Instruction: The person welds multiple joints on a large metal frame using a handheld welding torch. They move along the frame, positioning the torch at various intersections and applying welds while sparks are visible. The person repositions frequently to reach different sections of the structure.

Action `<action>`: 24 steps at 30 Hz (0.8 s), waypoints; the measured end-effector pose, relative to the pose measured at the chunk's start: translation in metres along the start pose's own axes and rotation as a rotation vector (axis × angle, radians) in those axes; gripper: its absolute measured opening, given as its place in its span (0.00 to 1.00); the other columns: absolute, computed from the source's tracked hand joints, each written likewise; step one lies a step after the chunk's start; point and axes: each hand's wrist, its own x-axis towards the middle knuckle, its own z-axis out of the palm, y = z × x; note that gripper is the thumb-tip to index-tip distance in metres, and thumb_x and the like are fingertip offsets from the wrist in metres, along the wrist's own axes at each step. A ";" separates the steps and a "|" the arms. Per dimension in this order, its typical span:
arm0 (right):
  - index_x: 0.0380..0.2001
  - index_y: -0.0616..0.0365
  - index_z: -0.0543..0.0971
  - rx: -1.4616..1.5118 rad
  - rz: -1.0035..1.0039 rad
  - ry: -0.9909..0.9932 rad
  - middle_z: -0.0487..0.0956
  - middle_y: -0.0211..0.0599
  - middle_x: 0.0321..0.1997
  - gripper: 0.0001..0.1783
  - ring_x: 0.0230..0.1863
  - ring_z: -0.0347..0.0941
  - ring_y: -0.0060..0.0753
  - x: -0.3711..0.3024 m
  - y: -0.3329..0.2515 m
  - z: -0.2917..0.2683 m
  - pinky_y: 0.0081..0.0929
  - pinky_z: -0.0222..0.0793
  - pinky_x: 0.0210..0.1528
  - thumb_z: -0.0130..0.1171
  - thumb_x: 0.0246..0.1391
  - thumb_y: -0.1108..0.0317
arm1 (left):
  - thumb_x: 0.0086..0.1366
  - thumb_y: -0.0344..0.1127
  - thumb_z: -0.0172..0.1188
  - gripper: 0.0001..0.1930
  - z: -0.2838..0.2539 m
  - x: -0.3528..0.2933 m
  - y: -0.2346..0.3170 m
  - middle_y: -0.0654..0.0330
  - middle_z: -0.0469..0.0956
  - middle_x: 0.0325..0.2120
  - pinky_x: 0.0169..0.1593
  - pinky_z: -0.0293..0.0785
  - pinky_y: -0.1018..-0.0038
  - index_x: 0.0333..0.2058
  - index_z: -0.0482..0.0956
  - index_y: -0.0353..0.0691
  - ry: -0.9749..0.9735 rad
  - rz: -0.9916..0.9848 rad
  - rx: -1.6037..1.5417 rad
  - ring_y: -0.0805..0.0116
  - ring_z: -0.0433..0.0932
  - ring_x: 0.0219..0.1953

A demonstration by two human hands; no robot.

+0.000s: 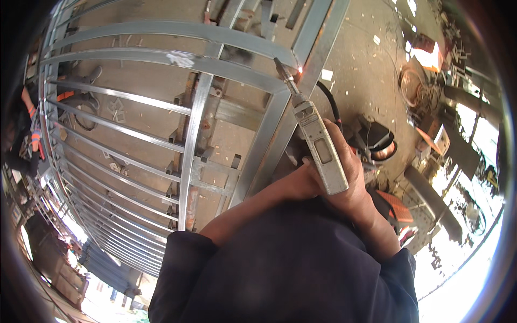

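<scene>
My right hand (350,167) is wrapped around a grey, box-bodied welding gun (318,140) with a slim nozzle that points away from me. Tucked against the gun's left side is my left hand (311,179), closed at its grip, its fingers partly hidden. A dark curved hose (331,102) runs beside the gun. Close to the nozzle, a small bright orange spot glows at the corner of a grey metal frame (280,116). Whether the nozzle tip touches the metal, I cannot tell.
Parallel metal bars (124,97) of the frame stretch across the left. A reel of copper-coloured wire (385,152) lies right of my hands. Coiled cable (413,86) and scrap lie farther right. At the far left, a person in dark clothes with orange bands (35,132) shows.
</scene>
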 end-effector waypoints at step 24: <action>0.64 0.63 0.71 0.314 -0.251 -0.375 0.78 0.37 0.51 0.25 0.42 0.78 0.24 0.330 0.035 -0.286 0.26 0.76 0.43 0.64 0.66 0.72 | 0.70 0.39 0.65 0.14 -0.085 0.161 0.185 0.59 0.85 0.40 0.50 0.76 0.71 0.47 0.84 0.35 1.086 -0.165 0.387 0.71 0.80 0.43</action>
